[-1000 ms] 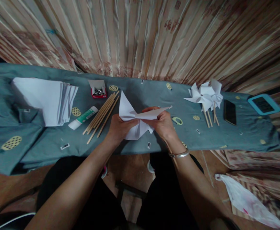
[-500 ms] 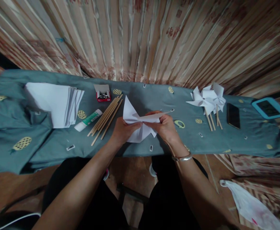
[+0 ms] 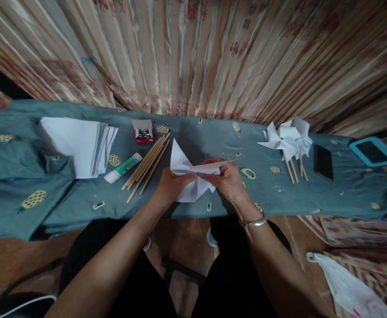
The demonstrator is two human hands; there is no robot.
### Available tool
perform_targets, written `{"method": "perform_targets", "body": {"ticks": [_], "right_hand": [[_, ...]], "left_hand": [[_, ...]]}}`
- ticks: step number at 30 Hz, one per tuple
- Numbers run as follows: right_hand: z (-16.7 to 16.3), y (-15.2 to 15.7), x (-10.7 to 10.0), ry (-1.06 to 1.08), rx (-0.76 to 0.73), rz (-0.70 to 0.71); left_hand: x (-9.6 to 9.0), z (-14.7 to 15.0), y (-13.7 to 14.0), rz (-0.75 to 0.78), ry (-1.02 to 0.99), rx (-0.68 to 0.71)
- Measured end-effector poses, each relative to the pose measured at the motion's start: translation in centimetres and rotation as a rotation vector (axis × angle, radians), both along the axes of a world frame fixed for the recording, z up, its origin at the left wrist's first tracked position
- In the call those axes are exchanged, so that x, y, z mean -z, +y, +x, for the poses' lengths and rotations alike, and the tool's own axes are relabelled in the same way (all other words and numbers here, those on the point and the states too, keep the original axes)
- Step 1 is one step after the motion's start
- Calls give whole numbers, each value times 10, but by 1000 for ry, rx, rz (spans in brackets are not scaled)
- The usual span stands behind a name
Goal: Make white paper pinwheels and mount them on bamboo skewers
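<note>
A white paper pinwheel (image 3: 193, 191), its points folded in toward the middle, is held between both hands above the near middle of the table. My left hand (image 3: 171, 184) grips its left side, thumb pressed close to the centre. From the right, my right hand (image 3: 227, 177) pinches the folded paper, its thumb meeting the left thumb at the middle. Fingers beneath the paper are hidden. Just past the right hand lie scissors with a green handle (image 3: 248, 173). Several wooden sticks (image 3: 149, 163) lie left of the paper.
To the left are a stack of white paper (image 3: 77, 145), a glue stick (image 3: 123, 168) and an open red box (image 3: 143, 134) of small metal pieces. On the right lie finished pinwheels (image 3: 288, 137) on sticks, a phone (image 3: 323, 162) and a blue-framed tablet (image 3: 373, 151). A curtain (image 3: 193, 57) hangs behind.
Both hands still hold the pinwheel, and the thumbs have come closer together at its centre. The whole view has shifted slightly.
</note>
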State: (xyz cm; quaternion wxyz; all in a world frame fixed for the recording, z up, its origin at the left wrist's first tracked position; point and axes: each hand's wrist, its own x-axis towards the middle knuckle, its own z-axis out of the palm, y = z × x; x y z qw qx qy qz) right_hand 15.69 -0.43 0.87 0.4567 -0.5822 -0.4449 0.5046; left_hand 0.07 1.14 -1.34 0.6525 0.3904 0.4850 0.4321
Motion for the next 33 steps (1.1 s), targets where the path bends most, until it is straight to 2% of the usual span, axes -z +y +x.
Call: {"method": "perform_targets", "body": {"ticks": [3,6,9,11,13,15,16,18,25,33], "right_hand": [[6,0,-4,-9,12,29],[19,-1,-8,-15,74,72],[35,-4,-10,-70,133,99],[42,-8,-9,-139,141,121],[45,-13,-8,-213,125,151],[44,-19,-7,-289,88,183],[43,-22,-7,-329,64,197],[40,-27,-7,-406,8,225],[33,-37,-16,-546,-125,409],[29,-40,-22,-631,-198,488]], "left_hand": [[-6,-5,0,9,-39,122],[-15,-19,3,93,-40,214],[-16,-39,12,191,87,160],[-11,-50,22,269,184,94],[-1,-58,36,422,395,0],[9,-60,50,596,758,-42],[14,-60,56,664,921,-21],[21,-57,63,729,1095,38],[26,-47,65,745,1324,103],[20,-40,68,650,1310,119]]}}
